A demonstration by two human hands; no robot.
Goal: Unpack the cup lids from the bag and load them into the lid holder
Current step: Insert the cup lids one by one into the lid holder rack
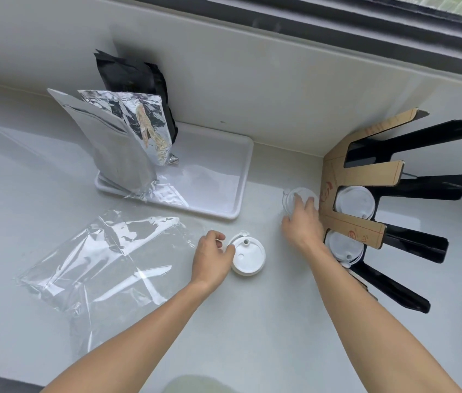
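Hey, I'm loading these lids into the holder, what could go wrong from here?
1. The right hand holds white plastic lids close to the cardboard-and-black lid holder; catching a cardboard divider could spill them.
2. The left hand only touches the rim of the white round lid stack on the counter, so it may slide or topple.
3. The empty clear plastic bag lies near the left arm and could be swept off.

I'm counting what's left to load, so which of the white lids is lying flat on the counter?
The lid under the left hand, beside the clear bag. The others sit in the holder or in the right hand.
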